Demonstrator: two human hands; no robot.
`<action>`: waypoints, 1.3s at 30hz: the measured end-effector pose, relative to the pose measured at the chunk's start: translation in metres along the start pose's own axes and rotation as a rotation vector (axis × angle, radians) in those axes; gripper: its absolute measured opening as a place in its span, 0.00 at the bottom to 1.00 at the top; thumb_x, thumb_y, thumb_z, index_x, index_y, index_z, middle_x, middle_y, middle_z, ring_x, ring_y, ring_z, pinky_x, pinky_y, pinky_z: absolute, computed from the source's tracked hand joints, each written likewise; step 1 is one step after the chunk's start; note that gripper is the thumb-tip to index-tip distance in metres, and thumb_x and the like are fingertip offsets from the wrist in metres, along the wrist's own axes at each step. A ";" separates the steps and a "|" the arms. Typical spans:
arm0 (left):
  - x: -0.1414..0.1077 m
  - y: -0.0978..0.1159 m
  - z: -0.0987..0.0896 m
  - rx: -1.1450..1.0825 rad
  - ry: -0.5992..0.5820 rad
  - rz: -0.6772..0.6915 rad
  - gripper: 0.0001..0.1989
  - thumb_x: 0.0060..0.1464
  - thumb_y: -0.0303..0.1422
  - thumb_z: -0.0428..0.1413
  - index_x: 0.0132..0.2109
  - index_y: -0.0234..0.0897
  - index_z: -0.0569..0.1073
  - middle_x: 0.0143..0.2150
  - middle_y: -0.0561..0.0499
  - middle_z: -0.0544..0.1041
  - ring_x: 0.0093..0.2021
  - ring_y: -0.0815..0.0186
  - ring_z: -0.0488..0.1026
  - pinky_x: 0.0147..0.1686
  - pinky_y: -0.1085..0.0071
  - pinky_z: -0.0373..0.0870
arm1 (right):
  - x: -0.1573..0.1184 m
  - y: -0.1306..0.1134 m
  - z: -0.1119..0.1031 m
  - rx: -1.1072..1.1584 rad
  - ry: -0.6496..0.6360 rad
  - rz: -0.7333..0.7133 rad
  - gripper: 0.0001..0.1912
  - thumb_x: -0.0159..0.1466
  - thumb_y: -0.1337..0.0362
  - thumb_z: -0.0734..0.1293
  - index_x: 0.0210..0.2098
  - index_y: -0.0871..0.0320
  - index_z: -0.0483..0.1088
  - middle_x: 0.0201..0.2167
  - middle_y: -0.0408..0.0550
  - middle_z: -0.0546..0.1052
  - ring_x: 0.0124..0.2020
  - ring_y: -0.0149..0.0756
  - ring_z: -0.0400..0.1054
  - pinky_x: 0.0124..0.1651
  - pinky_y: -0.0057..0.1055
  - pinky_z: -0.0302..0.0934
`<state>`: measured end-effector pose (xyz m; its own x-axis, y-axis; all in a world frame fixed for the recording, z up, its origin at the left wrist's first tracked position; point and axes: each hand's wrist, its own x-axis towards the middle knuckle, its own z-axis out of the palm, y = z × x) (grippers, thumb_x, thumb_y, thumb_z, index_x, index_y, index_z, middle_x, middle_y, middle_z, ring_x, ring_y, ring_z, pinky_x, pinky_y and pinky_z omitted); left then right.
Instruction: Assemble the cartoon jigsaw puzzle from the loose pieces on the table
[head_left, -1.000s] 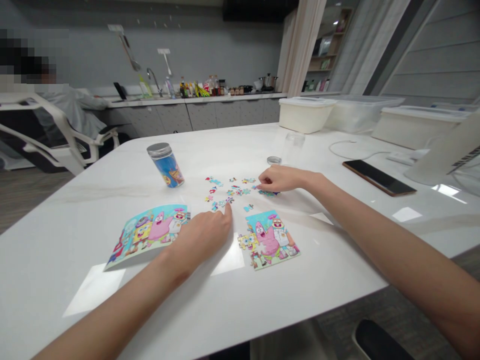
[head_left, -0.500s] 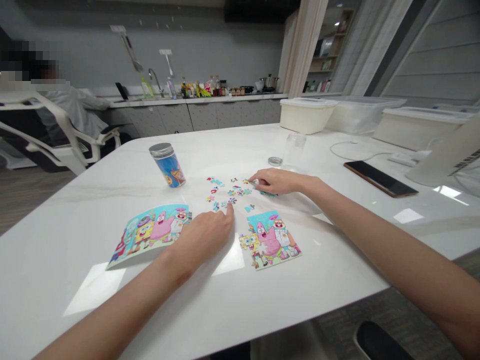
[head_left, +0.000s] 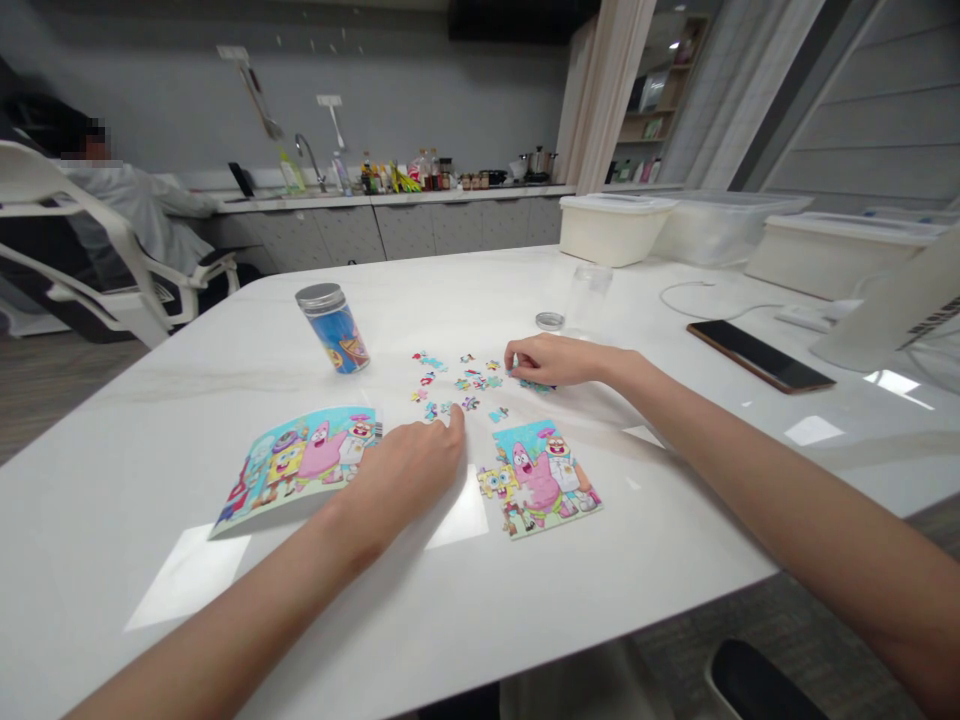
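Loose jigsaw puzzle pieces (head_left: 478,381) lie scattered mid-table. My left hand (head_left: 424,455) rests with its index finger stretched out among the nearest ones, beside a purple-patterned piece (head_left: 470,403); it holds nothing. On the far right of the scatter, my right hand (head_left: 551,358) has its fingers bent together on a small puzzle piece, mostly hidden by the fingertips. More pieces (head_left: 536,386) lie under that hand. A partly joined cartoon puzzle (head_left: 544,480) is flat on the table between my forearms. Left of it, a curled picture sheet (head_left: 300,460) is partly covered by my left hand.
A blue picture canister (head_left: 335,330) with a metal lid stands at the left. Beyond my right hand are a clear jar (head_left: 588,295) and a metal lid (head_left: 550,321). A phone (head_left: 757,355), a cable and storage boxes (head_left: 615,230) occupy the right. A person sits far left.
My right index finger has drawn back from a yellowish piece and bent in with the other fingers. The purple piece now shows slightly apart from my left fingertip, which has barely moved.
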<state>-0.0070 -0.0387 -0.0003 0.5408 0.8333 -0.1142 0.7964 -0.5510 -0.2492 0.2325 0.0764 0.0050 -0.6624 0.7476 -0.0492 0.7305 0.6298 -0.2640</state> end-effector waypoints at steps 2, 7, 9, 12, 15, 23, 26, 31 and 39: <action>0.000 0.001 -0.002 0.072 -0.049 -0.036 0.27 0.57 0.15 0.42 0.63 0.18 0.61 0.34 0.36 0.79 0.34 0.53 0.80 0.28 0.63 0.74 | 0.000 0.000 0.000 -0.006 0.007 0.012 0.09 0.65 0.66 0.61 0.43 0.59 0.69 0.27 0.45 0.72 0.25 0.31 0.59 0.30 0.29 0.51; -0.001 0.001 -0.002 0.131 -0.020 0.029 0.32 0.58 0.16 0.43 0.70 0.26 0.53 0.32 0.41 0.79 0.33 0.57 0.80 0.29 0.66 0.74 | 0.002 0.005 0.004 -0.010 0.035 0.025 0.17 0.68 0.58 0.60 0.53 0.60 0.67 0.30 0.48 0.74 0.27 0.34 0.62 0.32 0.30 0.53; -0.002 0.000 -0.003 0.126 -0.019 0.027 0.33 0.59 0.16 0.43 0.70 0.29 0.52 0.31 0.43 0.79 0.32 0.57 0.80 0.28 0.67 0.73 | 0.003 0.008 0.006 -0.013 0.042 -0.013 0.19 0.68 0.59 0.59 0.56 0.59 0.66 0.33 0.50 0.75 0.31 0.36 0.65 0.35 0.31 0.55; -0.002 0.001 -0.005 0.121 -0.031 0.019 0.34 0.59 0.16 0.43 0.71 0.30 0.50 0.31 0.43 0.79 0.32 0.58 0.79 0.27 0.67 0.72 | 0.004 0.009 0.007 -0.012 0.042 -0.070 0.19 0.67 0.63 0.60 0.56 0.56 0.68 0.36 0.50 0.76 0.34 0.36 0.67 0.38 0.31 0.56; -0.002 0.001 -0.006 0.110 -0.043 0.015 0.35 0.59 0.16 0.42 0.71 0.30 0.48 0.31 0.43 0.79 0.32 0.57 0.79 0.28 0.67 0.72 | 0.004 0.006 0.005 -0.005 0.033 -0.061 0.16 0.65 0.66 0.61 0.51 0.58 0.71 0.30 0.46 0.75 0.28 0.33 0.63 0.34 0.29 0.55; -0.003 0.004 -0.007 0.031 -0.014 -0.126 0.25 0.64 0.25 0.43 0.66 0.23 0.59 0.34 0.38 0.79 0.34 0.57 0.79 0.30 0.68 0.72 | 0.001 -0.001 0.001 0.008 0.015 0.002 0.10 0.64 0.67 0.61 0.45 0.61 0.69 0.25 0.43 0.71 0.23 0.30 0.57 0.30 0.29 0.51; -0.004 0.002 -0.010 0.055 -0.006 -0.208 0.22 0.66 0.28 0.40 0.60 0.23 0.67 0.36 0.36 0.78 0.35 0.56 0.79 0.29 0.68 0.72 | 0.001 0.000 0.001 0.005 0.017 0.011 0.09 0.65 0.66 0.61 0.44 0.60 0.69 0.25 0.43 0.70 0.24 0.30 0.57 0.30 0.29 0.51; -0.002 -0.008 -0.004 0.079 -0.001 -0.236 0.20 0.66 0.27 0.38 0.46 0.25 0.75 0.33 0.37 0.76 0.33 0.55 0.79 0.28 0.67 0.72 | 0.001 0.003 0.002 0.009 0.016 0.018 0.09 0.64 0.67 0.61 0.44 0.59 0.69 0.26 0.43 0.70 0.24 0.31 0.57 0.30 0.30 0.50; -0.001 -0.005 -0.005 0.073 -0.026 -0.229 0.18 0.65 0.24 0.38 0.45 0.26 0.73 0.31 0.40 0.75 0.34 0.54 0.79 0.29 0.65 0.73 | -0.001 -0.001 0.000 0.018 0.013 0.025 0.03 0.63 0.67 0.61 0.36 0.57 0.66 0.26 0.43 0.70 0.25 0.30 0.57 0.30 0.29 0.50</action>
<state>-0.0107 -0.0372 0.0057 0.3404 0.9376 -0.0707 0.8755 -0.3434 -0.3398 0.2327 0.0752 0.0055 -0.6418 0.7657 -0.0431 0.7435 0.6074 -0.2798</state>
